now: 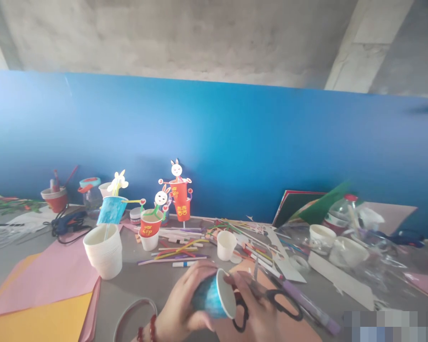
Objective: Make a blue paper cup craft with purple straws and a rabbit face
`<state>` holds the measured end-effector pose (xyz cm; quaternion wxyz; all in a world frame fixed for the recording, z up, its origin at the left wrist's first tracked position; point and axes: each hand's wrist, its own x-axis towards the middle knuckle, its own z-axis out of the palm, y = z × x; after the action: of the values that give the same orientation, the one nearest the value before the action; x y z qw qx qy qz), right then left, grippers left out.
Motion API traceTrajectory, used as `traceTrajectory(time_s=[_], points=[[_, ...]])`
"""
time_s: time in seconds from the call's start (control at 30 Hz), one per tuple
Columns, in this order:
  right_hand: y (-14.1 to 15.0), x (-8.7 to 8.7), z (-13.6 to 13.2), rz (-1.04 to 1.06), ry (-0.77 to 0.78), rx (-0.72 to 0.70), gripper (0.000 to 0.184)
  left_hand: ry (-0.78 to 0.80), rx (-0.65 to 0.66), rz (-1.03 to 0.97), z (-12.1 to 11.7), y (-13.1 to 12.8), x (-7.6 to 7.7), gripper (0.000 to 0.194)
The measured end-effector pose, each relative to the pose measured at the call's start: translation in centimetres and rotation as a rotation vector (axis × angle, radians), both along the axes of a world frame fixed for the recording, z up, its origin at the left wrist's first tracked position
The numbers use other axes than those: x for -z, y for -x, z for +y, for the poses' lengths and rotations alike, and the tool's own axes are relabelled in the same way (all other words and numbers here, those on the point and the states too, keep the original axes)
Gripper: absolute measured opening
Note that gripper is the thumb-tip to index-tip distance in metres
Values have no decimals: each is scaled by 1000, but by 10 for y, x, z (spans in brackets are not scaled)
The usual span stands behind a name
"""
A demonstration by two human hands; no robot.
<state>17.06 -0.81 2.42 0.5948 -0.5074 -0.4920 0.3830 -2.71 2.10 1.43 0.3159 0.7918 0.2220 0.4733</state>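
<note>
My left hand (189, 297) is wrapped round a blue-painted paper cup (209, 298), tilted on its side with its white rim facing right. Beside that rim is my right hand (251, 297), its fingers closed on a pair of scissors (284, 305) with black handles. One handle loop shows on each side of the hand, and a blade points away past the fingers. The fingertips reach the cup's rim; the other blade is hidden. Under both hands lies an orange paper sheet (299, 327).
Several rabbit-topped cup figures stand at the back, one blue (112, 209) and others red (151, 223). A stack of white cups (103, 249) is left, a single white cup (226, 245) ahead. Pipe cleaners, markers, a purple tube (310, 306), a glue gun (69, 222) and pink paper (57, 270) lie around.
</note>
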Motion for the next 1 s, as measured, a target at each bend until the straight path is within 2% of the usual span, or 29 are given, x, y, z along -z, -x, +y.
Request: traceTrajectory(time_s=[0.07,0.13,0.23,0.33,0.43,0.53,0.63,0.7,0.8,0.9,1.0], points=[[0,3,0,1,10,45,41,21,-21,8,0,-2,4,71],[0,3,-2,-22,37,85,43,139,-42,-59,-2,-6,7,67],[1,-3,-9,-28,96,118,45,483,12,-291,-5,-13,8,53],[4,-11,-15,30,48,110,45,764,72,-459,-7,-19,6,50],[7,-13,-15,35,-4,65,43,862,126,-546,-9,-22,3,48],[7,-8,-12,4,-33,15,43,888,187,-530,-11,-24,0,44],[6,-2,-8,-2,-46,-5,44,856,197,-475,-12,-24,1,42],[5,0,-7,-3,-49,-8,45,776,170,-446,-11,-22,1,45],[5,0,-7,-41,-30,-38,45,504,67,-323,-9,-15,-3,49],[5,-1,-8,-54,6,-73,46,177,-34,-88,-7,-7,-12,33],[6,-2,-7,-47,-14,-97,46,42,-17,34,-8,-4,-22,19]])
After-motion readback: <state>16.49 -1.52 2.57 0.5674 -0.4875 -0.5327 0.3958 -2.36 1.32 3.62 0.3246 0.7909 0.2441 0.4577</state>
